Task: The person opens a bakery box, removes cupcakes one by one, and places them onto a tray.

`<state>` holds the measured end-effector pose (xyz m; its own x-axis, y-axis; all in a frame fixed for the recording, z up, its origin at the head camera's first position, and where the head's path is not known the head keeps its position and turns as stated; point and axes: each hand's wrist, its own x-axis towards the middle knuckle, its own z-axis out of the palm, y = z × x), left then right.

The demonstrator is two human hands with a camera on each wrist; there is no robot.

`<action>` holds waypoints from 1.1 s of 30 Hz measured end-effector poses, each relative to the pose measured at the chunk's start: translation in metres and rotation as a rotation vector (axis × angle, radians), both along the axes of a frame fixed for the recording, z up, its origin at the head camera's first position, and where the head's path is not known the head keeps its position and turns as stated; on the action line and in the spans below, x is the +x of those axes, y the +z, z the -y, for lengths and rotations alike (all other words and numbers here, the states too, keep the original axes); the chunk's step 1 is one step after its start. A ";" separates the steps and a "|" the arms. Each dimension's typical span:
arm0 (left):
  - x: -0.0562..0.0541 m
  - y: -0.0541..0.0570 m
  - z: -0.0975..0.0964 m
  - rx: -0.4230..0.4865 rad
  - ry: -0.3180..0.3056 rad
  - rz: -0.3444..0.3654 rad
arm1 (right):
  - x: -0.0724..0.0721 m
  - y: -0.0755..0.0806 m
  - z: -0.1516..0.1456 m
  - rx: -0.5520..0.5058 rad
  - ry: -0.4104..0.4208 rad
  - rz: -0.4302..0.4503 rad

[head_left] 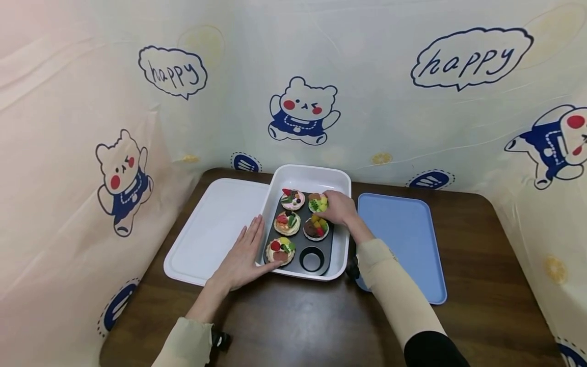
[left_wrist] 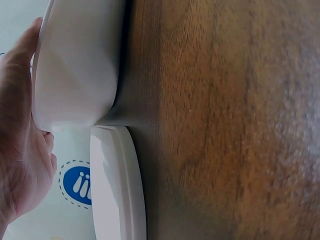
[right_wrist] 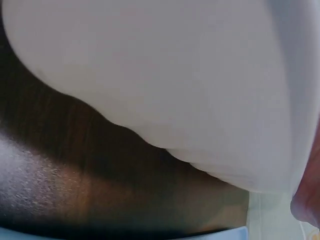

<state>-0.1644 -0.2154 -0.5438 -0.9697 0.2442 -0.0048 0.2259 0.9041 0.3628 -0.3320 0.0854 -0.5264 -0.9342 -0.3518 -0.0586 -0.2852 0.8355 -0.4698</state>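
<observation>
A dark muffin tin [head_left: 300,250] lies inside a deep white bin [head_left: 339,255], with small toy fruit tarts in its cups. My right hand [head_left: 340,206] reaches over the bin's right side and pinches the back right tart [head_left: 317,204], which has green and yellow topping. Just in front of it sits a brown-and-yellow-topped tart [head_left: 315,229]. My left hand [head_left: 243,255] rests along the bin's left rim, fingers straight, thumb reaching over the front left corner near a tart [head_left: 279,251]. In the right wrist view, the bin's outer wall [right_wrist: 150,75] hides most of the right hand.
The front right cup [head_left: 313,260] of the tin holds nothing. A white lid-like board [head_left: 206,229] lies left of the bin, its edge against it. To the right is a blue tray [head_left: 399,229], partly under my right forearm. A patterned cloth [head_left: 367,102] hangs behind the wooden table [head_left: 284,316].
</observation>
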 end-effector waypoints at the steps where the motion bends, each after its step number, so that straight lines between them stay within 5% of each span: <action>1: 0.000 0.000 0.000 0.002 0.001 -0.002 | 0.000 -0.001 -0.001 -0.013 -0.004 -0.008; 20: -0.001 -0.002 -0.001 0.021 0.017 0.013 | 0.002 -0.005 -0.004 -0.315 -0.063 -0.022; 33: -0.002 -0.003 0.000 0.036 0.018 0.021 | 0.005 -0.005 -0.005 -0.360 -0.090 0.002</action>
